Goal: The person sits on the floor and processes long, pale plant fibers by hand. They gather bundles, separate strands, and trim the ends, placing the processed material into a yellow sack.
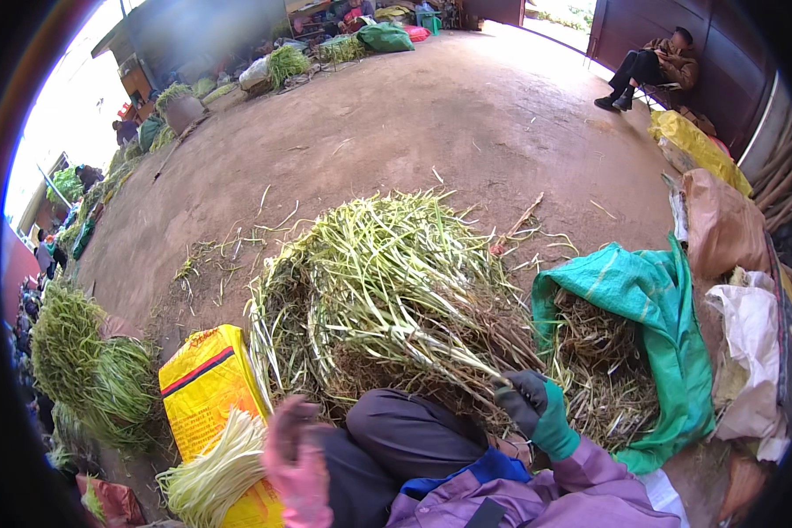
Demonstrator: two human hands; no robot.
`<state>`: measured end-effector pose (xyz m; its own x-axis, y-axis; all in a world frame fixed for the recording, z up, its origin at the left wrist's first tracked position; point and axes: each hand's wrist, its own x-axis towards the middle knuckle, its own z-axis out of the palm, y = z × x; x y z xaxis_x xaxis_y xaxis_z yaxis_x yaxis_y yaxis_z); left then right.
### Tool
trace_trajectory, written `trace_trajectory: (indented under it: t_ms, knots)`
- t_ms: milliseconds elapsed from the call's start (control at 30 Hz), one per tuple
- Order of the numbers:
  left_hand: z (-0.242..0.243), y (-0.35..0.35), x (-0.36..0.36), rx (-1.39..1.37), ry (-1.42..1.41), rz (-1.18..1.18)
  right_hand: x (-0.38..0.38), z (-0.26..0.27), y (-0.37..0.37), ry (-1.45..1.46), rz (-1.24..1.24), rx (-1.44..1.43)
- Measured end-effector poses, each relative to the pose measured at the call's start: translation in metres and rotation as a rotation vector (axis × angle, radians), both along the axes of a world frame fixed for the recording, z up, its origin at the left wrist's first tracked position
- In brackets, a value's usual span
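My right hand (pixel 527 404), in a green and dark grey work glove, grips the root end of a few long green-white stalks (pixel 455 356). These stalks lie over a large heap of leafy plants with stringy roots (pixel 389 264) in front of my knees. My left hand (pixel 296 455), in a pink glove with a dark palm, is blurred and raised beside my left leg. Nothing shows in it, and its fingers look apart. Right beside it, a bundle of pale, cleaned stalks (pixel 218 462) rests on a yellow printed sack (pixel 201 389).
To the right, a green woven sack (pixel 680 343) lies partly over dry roots and straw (pixel 600 389). Green bundles (pixel 99 369) stand at the left. A seated person (pixel 666 63) is near the dark metal door (pixel 713 72). Other sacks (pixel 386 38) line the far edge.
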<state>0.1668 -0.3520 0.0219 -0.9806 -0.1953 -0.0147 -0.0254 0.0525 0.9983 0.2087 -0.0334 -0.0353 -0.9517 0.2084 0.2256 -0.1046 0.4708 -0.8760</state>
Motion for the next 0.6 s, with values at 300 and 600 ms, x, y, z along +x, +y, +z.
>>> trace_trajectory:
  t_ms: [300,600]
  knots:
    - [-0.026,0.104,0.017,0.658,-0.459,-0.326,0.013,0.011,-0.017,-0.090,0.471,-0.021]
    - [0.003,0.092,0.042,0.610,-0.016,-0.098,-0.031,0.022,0.025,0.020,0.110,0.271]
